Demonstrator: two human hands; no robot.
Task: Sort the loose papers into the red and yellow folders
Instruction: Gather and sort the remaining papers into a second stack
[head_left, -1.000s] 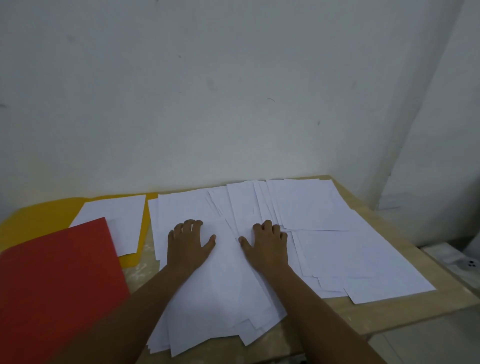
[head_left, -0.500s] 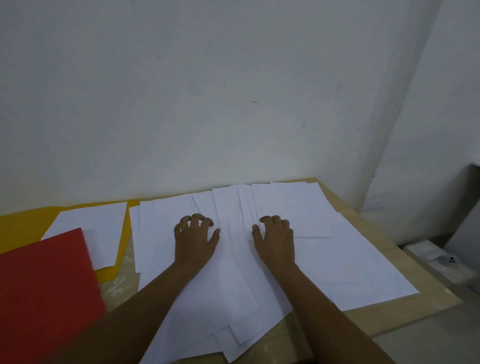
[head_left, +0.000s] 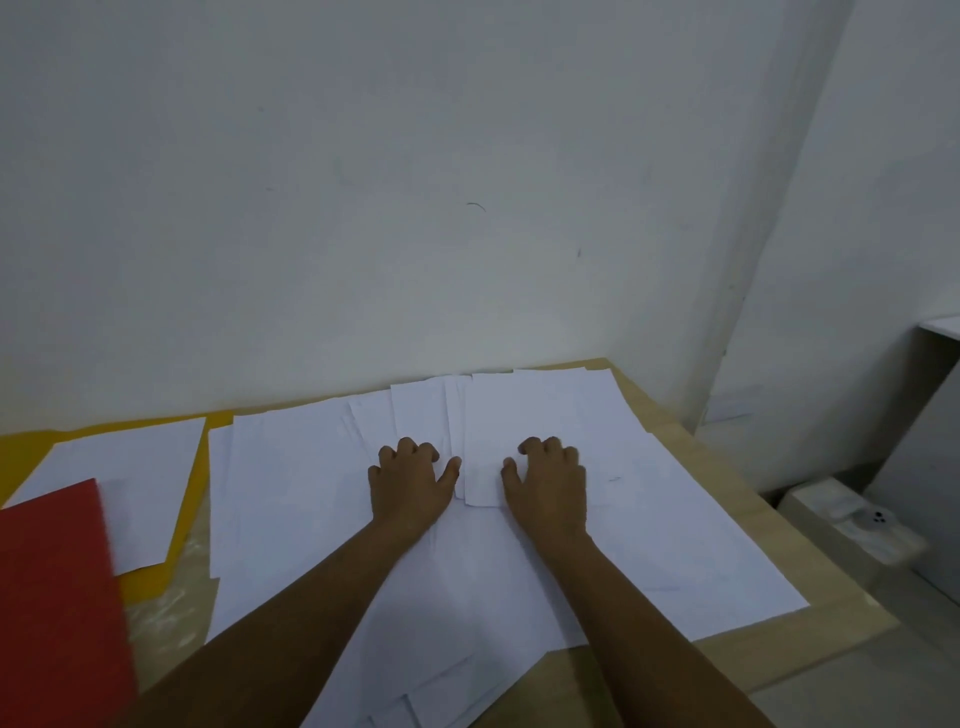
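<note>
Several loose white papers (head_left: 649, 519) lie fanned and overlapping across the wooden table (head_left: 779, 644). My left hand (head_left: 410, 483) and my right hand (head_left: 548, 480) rest palm-down on the middle of the spread, fingers curled against the sheets, a narrow sheet (head_left: 483, 441) between them. The red folder (head_left: 57, 597) lies shut at the near left. The yellow folder (head_left: 150, 577) lies behind it at the left, with one white sheet (head_left: 130, 478) on top of it.
A white wall (head_left: 415, 208) runs along the table's far edge. The table's right edge drops to the floor, where a white power strip or box (head_left: 857, 525) lies. Another white surface (head_left: 940, 327) shows at the far right.
Both hands have slid farther from me over the papers and their fingers have curled. The view has shifted to the right, so the folders sit closer to the left border.
</note>
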